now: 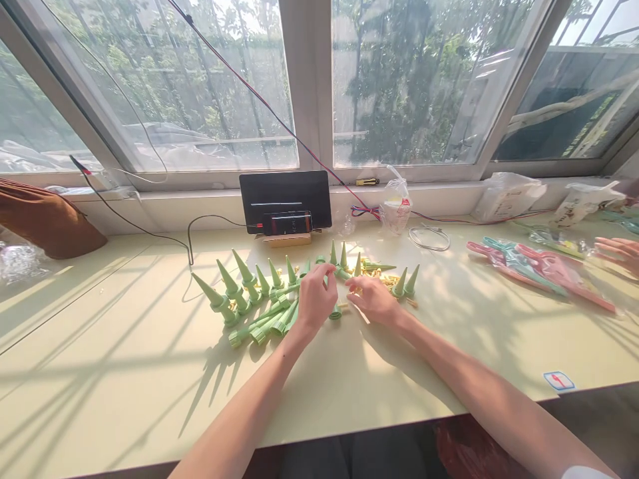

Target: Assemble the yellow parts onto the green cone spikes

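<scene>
Near the middle of the bench, the left hand and right hand meet almost fingertip to fingertip, presumably so both can work on one small part. Each is half curled, the left with thumb and forefinger close together; whether either grips anything, I cannot tell. Green cones stand point-up on wide collars, which likely steady them. Green tubes lie fanned beside the left hand and golden pieces lie beyond the right (handy for each side, it seems). Behind, a phone leans upright before a black panel, perhaps for easy viewing.
</scene>
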Tool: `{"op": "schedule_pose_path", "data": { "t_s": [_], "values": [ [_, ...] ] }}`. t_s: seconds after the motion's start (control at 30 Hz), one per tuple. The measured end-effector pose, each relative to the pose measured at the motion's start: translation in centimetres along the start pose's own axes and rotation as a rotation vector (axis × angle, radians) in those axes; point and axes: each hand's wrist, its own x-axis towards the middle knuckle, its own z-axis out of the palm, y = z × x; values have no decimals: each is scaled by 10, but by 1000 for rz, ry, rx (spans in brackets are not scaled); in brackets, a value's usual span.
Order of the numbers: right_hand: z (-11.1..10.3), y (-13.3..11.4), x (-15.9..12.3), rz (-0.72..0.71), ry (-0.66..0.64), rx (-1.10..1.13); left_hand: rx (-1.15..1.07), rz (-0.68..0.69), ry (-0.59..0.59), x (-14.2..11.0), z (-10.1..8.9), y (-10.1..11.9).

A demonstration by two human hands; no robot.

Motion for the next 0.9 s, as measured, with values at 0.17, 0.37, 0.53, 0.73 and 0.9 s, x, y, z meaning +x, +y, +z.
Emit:
{"op": "schedule_pose_path", "data": {
  "t_s": [0.17, 0.37, 0.53, 0.73, 0.9],
  "values": [
    [-8, 1, 1, 3, 114, -73, -39, -64, 57, 2, -2, 2],
    [-12, 4, 1, 94, -11, -248, -39, -60, 49, 1, -1, 3],
    [-12, 1, 0, 122, -24, -253, -69, -44, 29, 0, 1, 3],
    [-6, 9, 1, 101, 23, -213, -67, -29, -13, -1, 3, 2],
    [-3, 13, 1, 85, 36, -159, -65, -15, -51, -1, 4, 2]
  ]
}}
